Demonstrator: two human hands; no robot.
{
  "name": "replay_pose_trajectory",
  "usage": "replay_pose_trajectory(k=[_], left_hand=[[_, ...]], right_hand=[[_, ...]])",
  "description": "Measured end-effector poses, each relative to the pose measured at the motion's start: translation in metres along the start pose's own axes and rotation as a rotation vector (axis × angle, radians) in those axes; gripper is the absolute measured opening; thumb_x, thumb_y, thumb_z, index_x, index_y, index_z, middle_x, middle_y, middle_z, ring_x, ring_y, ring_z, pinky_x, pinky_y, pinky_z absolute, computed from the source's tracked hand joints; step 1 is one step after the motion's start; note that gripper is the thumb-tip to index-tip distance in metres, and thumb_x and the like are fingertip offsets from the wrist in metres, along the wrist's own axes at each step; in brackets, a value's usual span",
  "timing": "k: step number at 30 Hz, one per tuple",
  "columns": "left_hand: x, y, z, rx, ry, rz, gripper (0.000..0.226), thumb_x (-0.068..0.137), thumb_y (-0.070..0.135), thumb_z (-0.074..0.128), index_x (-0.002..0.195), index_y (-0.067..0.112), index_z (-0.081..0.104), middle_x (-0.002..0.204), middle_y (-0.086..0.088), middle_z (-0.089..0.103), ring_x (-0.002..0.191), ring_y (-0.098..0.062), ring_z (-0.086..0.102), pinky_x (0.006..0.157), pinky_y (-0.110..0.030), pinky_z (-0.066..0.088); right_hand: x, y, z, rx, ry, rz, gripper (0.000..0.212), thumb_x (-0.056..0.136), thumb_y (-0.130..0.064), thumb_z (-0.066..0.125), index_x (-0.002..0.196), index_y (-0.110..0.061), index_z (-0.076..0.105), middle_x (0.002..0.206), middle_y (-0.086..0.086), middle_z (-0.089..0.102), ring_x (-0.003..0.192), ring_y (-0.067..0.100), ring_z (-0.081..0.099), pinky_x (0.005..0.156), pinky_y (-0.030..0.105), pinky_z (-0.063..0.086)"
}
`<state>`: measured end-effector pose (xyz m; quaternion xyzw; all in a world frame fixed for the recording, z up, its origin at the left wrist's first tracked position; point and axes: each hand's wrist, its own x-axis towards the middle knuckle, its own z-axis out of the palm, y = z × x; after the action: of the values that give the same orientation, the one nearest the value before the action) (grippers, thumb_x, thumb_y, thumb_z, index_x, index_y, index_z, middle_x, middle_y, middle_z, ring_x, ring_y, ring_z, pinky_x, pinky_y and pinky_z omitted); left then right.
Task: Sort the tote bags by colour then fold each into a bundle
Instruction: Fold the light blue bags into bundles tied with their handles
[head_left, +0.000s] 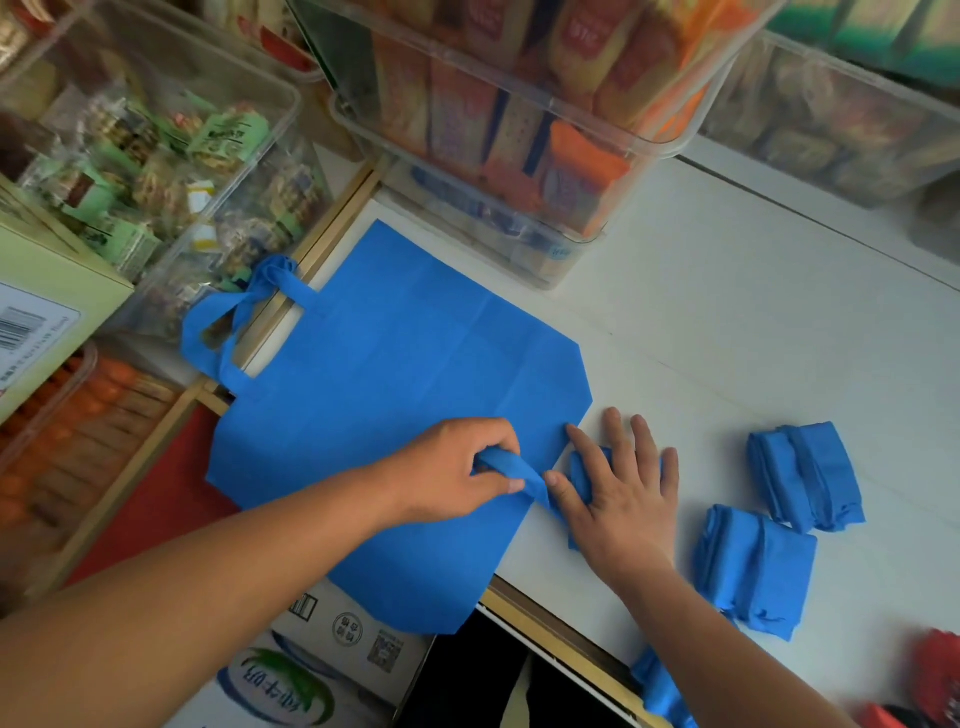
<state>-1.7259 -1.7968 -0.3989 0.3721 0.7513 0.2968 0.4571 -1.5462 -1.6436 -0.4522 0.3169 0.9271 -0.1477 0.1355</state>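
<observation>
A blue tote bag (395, 374) lies flat on the white table (727, 322), its handles (234, 322) hanging over the left edge. On its right corner sits a small folded blue bundle (584, 467). My right hand (618, 499) presses flat on that bundle, fingers spread. My left hand (457, 470) pinches a blue strap (511, 465) that runs from the bundle. Two finished blue bundles (805, 475) (753, 569) rest to the right. Another piece of blue fabric (660, 686) shows at the table's front edge under my right forearm.
Clear plastic bins of packaged snacks (519, 104) (156, 156) crowd the back and left of the table. A cardboard box (47, 312) stands at far left, another printed box (322, 654) below the table. Red fabric (940, 670) lies at the bottom right corner.
</observation>
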Motion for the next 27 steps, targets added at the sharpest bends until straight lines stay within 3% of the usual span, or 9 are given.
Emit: replay_pose_trajectory(k=[3,6,9,13,16,19,21,24,27], left_hand=[[-0.005,-0.004,-0.005,0.210,-0.026,0.013,0.027,0.089,0.052,0.070,0.100,0.030,0.060,0.084,0.012,0.061,0.072,-0.003,0.052,0.067,-0.024,0.045],[-0.016,-0.013,-0.007,0.513,-0.088,-0.001,0.052,0.090,0.075,0.044,0.114,0.032,0.060,0.089,0.011,0.063,0.082,-0.010,0.057,0.075,-0.031,0.046],[-0.013,-0.021,0.007,0.375,0.112,-0.059,0.034,0.099,0.056,0.054,0.111,0.024,0.063,0.075,0.011,0.056,0.077,-0.014,0.057,0.069,-0.033,0.045],[-0.005,-0.029,0.035,0.399,0.222,-0.042,0.057,0.086,0.044,0.077,0.134,0.020,0.055,0.111,0.005,0.047,0.108,-0.017,0.050,0.085,-0.035,0.049],[-0.007,-0.036,0.047,0.388,0.391,-0.004,0.042,0.079,0.036,0.086,0.109,0.018,0.063,0.107,0.001,0.046,0.098,-0.021,0.049,0.081,-0.035,0.049],[-0.010,-0.040,0.045,0.350,0.416,-0.019,0.033,0.078,0.034,0.084,0.082,0.023,0.053,0.094,0.008,0.047,0.084,-0.018,0.045,0.072,-0.038,0.045],[-0.011,-0.033,0.040,0.193,0.356,-0.128,0.030,0.086,0.033,0.076,0.080,0.027,0.048,0.082,0.012,0.051,0.077,-0.014,0.047,0.068,-0.034,0.042],[-0.011,-0.014,0.032,-0.324,0.273,-0.304,0.014,0.094,0.014,0.070,0.089,0.015,0.056,0.071,0.004,0.064,0.068,-0.009,0.059,0.067,-0.027,0.045],[-0.017,-0.002,0.027,-0.712,0.349,-0.354,0.010,0.091,-0.002,0.065,0.095,0.006,0.062,0.071,-0.008,0.070,0.087,-0.018,0.074,0.082,-0.023,0.052]], right_hand=[[0.000,0.000,-0.002,-0.002,-0.028,0.010,0.071,0.094,-0.080,0.008,0.156,-0.050,0.023,0.171,-0.007,-0.001,0.156,0.019,-0.016,0.124,0.052,-0.008],[0.000,0.000,-0.002,-0.025,-0.037,0.005,0.074,0.091,-0.086,0.011,0.155,-0.050,0.021,0.171,-0.006,0.000,0.156,0.020,-0.015,0.124,0.052,-0.006],[0.000,-0.001,0.001,-0.041,0.001,0.003,0.074,0.090,-0.087,0.015,0.153,-0.050,0.027,0.171,-0.004,0.008,0.157,0.023,-0.006,0.125,0.054,0.002],[0.000,-0.003,0.002,-0.039,0.002,0.019,0.072,0.092,-0.084,0.016,0.154,-0.049,0.029,0.171,-0.004,0.009,0.157,0.023,-0.007,0.125,0.055,0.001],[0.000,-0.003,-0.001,-0.036,0.020,0.013,0.078,0.088,-0.090,0.013,0.152,-0.050,0.031,0.170,-0.004,0.010,0.157,0.023,-0.004,0.124,0.056,0.004],[-0.001,-0.005,-0.006,-0.027,-0.020,0.016,0.091,0.077,-0.100,0.010,0.153,-0.052,0.025,0.170,-0.006,0.004,0.157,0.021,-0.010,0.125,0.054,-0.003],[-0.002,-0.006,-0.007,-0.028,-0.024,0.020,0.092,0.076,-0.101,0.011,0.153,-0.053,0.024,0.170,-0.006,0.003,0.157,0.022,-0.011,0.125,0.054,-0.004],[-0.001,-0.006,-0.003,-0.041,0.016,0.026,0.078,0.087,-0.091,0.013,0.151,-0.052,0.031,0.170,-0.005,0.009,0.157,0.023,-0.004,0.124,0.055,0.005],[-0.001,-0.005,0.000,-0.047,0.012,0.035,0.070,0.093,-0.084,0.015,0.153,-0.051,0.030,0.171,-0.005,0.009,0.157,0.023,-0.006,0.125,0.054,0.003]])
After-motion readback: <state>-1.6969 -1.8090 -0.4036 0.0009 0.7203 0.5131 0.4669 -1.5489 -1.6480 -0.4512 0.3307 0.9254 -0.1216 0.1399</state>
